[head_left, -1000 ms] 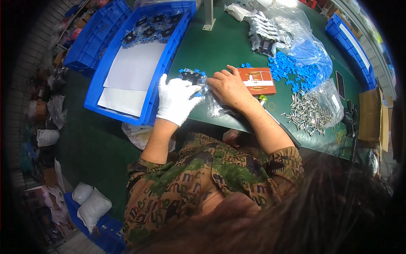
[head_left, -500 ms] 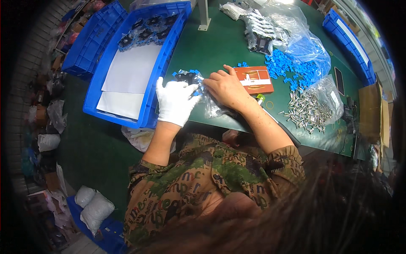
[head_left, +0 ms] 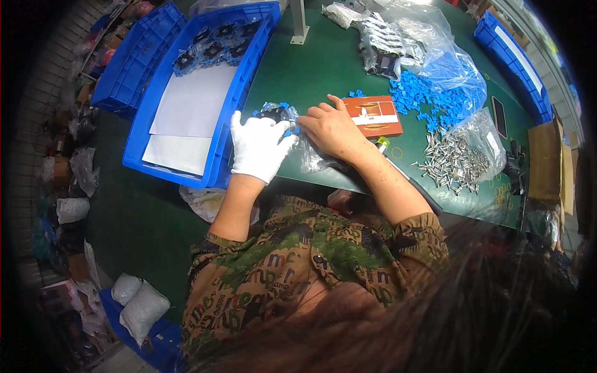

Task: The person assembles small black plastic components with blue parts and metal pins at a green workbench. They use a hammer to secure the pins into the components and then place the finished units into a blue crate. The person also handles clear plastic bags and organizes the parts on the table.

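Observation:
A black part with blue clips, wrapped in clear plastic, lies on the green table just beyond my hands. My left hand, in a white glove, grips it from the near left side. My right hand is bare, with curled fingers closed at the right edge of the same part; the fingertips are partly hidden. Crumpled clear plastic lies below my right hand. Touching or close to that hand's far side is a red-brown box. A tool with a green end and dark handle lies under or beside my right forearm.
At left, a blue crate holds white sheets and several similar black parts. To the right are piled blue clips, metal pins, a phone and rubber bands. Bagged parts lie behind; a metal post stands at the back.
The black part has shifted and turned slightly between my hands. Both hands keep nearly the same place, with small finger movements.

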